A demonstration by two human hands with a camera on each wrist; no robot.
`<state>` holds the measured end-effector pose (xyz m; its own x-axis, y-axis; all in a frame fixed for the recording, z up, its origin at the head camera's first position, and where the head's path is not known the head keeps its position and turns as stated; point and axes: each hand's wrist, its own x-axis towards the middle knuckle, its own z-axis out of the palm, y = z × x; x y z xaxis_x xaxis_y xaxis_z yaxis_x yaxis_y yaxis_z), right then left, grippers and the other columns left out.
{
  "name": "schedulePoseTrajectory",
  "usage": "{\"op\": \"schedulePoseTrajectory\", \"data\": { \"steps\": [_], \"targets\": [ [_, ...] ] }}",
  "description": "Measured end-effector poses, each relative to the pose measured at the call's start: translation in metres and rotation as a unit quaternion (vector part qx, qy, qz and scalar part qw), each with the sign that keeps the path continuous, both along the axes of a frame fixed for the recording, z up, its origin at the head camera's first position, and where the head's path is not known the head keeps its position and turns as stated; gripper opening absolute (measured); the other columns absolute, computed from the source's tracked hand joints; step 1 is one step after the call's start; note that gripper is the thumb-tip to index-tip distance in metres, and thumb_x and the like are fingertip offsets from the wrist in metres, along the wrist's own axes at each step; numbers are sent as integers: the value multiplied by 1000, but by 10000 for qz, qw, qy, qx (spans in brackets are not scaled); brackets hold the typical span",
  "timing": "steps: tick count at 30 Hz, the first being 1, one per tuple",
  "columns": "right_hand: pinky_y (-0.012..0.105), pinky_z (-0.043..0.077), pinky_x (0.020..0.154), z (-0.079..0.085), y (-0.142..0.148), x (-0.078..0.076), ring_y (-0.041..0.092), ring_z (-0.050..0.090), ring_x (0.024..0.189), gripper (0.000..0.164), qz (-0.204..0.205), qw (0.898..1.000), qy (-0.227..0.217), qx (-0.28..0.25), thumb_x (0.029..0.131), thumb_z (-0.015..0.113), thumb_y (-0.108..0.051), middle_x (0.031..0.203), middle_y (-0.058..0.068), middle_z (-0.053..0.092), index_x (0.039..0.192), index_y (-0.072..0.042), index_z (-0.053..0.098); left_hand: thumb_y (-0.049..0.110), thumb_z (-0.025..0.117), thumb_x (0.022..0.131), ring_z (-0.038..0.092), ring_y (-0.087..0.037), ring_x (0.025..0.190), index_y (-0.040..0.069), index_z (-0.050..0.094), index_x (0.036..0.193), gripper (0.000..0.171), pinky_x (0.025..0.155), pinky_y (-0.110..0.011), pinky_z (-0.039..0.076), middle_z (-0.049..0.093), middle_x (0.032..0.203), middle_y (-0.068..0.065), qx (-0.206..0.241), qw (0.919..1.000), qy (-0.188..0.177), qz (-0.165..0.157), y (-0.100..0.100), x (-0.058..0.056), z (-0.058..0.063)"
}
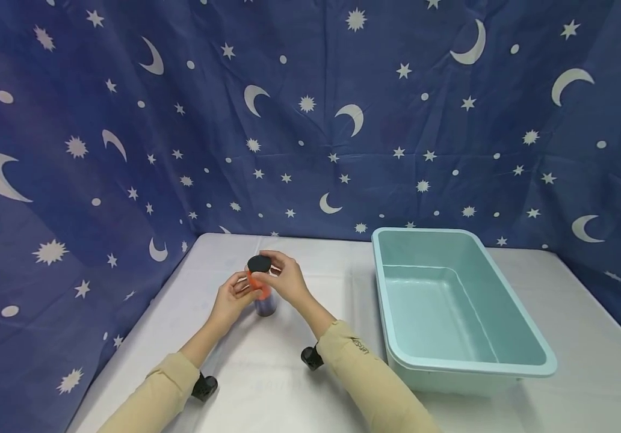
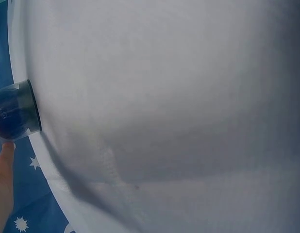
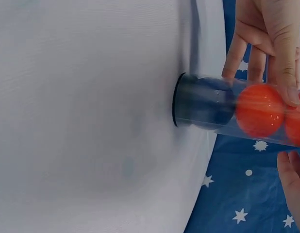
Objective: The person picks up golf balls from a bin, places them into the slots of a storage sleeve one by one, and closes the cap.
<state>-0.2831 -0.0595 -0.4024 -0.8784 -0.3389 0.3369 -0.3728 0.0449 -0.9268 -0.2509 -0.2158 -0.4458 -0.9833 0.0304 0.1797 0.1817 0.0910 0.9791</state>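
A clear tube (image 3: 226, 127) of balls stands upright on the table toward its far left, with a black lid (image 1: 259, 263) on top. Inside it are a dark blue ball (image 3: 214, 103) at the bottom and orange balls (image 3: 259, 110) above. My left hand (image 1: 230, 302) grips the tube from the left, its thumb across the near side. At the upper end my right hand (image 1: 286, 279) holds the tube's top, thumb in front just under the lid and fingers behind it. The left wrist view has one left fingertip (image 2: 8, 148) touching the tube's lower part.
A pale turquoise plastic tub (image 1: 467, 366) stands on the right of the white-covered table (image 1: 267, 373). A blue curtain (image 1: 310, 120) with stars and moons hangs behind and at the left. Black wrist devices (image 1: 204, 387) sit under both sleeves.
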Motion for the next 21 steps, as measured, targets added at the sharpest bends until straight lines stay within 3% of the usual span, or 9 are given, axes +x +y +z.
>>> {"op": "schedulePoseTrajectory", "data": {
  "steps": [7,15,21],
  "targets": [
    [33,53,92,12,-2,1,32,59,115,48,315,9991,-78,278,81,72,-4,124,21,61,125,5,54,-4,61,87,62,6,93,-8,43,128,45,82,-16,53,52,129,-32,-71,9999,15,-75,-2,0,0],
    [30,53,90,22,2,-4,31,62,110,45,448,9954,-42,848,79,73,-2,119,23,63,119,7,55,-6,60,87,62,7,92,-6,44,129,45,82,-16,53,50,130,-32,-60,9999,-107,20,0,0,0],
    [26,54,84,21,1,-4,30,65,102,44,515,9949,-67,860,79,73,-2,116,22,65,118,6,55,-5,60,88,61,9,92,-6,43,129,45,82,-15,52,49,132,-33,-102,9998,-156,26,-1,1,1]
  ]
}}
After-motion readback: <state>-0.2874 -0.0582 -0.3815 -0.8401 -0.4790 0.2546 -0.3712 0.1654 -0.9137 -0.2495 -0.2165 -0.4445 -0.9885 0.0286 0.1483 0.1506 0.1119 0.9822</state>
